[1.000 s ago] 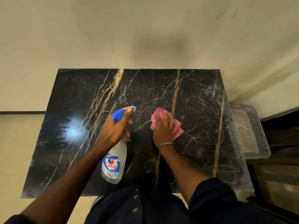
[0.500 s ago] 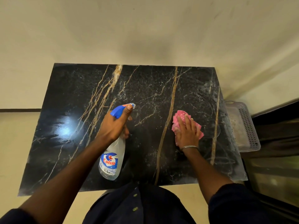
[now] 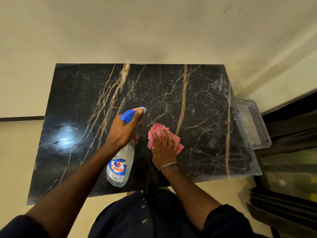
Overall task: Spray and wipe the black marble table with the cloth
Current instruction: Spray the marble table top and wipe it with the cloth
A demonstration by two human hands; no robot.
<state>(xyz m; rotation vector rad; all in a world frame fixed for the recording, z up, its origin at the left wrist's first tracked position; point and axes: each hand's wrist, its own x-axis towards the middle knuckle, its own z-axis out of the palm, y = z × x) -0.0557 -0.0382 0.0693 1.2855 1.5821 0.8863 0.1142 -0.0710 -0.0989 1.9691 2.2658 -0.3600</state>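
Note:
The black marble table with gold and white veins fills the middle of the view. My left hand grips a clear spray bottle with a blue trigger head and a blue and red label, held over the table's middle, nozzle pointing away from me. My right hand lies flat with straight fingers on a pink cloth, pressing it onto the marble just right of the bottle. A thin bangle circles that wrist.
A pale perforated plastic tray sits just off the table's right edge. A dark cabinet or window frame runs along the right. The cream wall stands behind the table. A bright light reflection lies on the left marble.
My right hand swept the pink cloth out to the right and has come back left beside the bottle. My left hand with the bottle has barely moved.

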